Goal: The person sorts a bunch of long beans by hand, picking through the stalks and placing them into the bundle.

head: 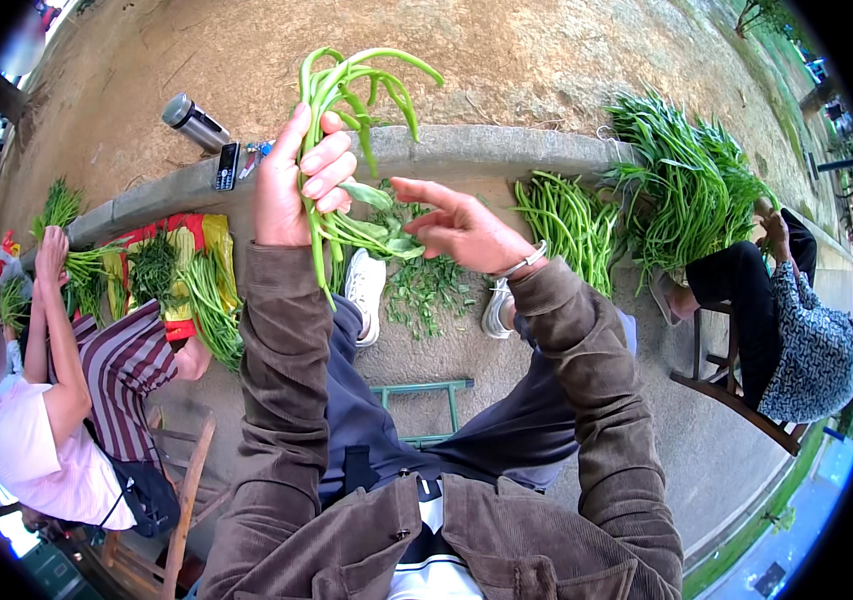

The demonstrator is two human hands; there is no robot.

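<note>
My left hand (295, 184) is raised and closed around a bunch of long green vegetable stems (318, 94). Their upper ends arch over to the right, and a few leaves (366, 195) hang from the lower part. Just right of these leaves is my right hand (475, 232), its index finger stretched out and the other fingers bent. Its lower fingers are close to a leaf tip; whether they touch it I cannot tell. Loose leaves (426, 300) lie scattered on the ground between my shoes. A pile of bare green stems (569, 225) rests by the kerb to the right.
Along the concrete kerb (471, 146) stand a steel thermos (198, 124) and a keypad phone (227, 166). Greens lie on a red-yellow sheet (220, 240) at left, beside a seated person (44, 435). Another seated person (809, 345) is by leafy greens (681, 180) at right.
</note>
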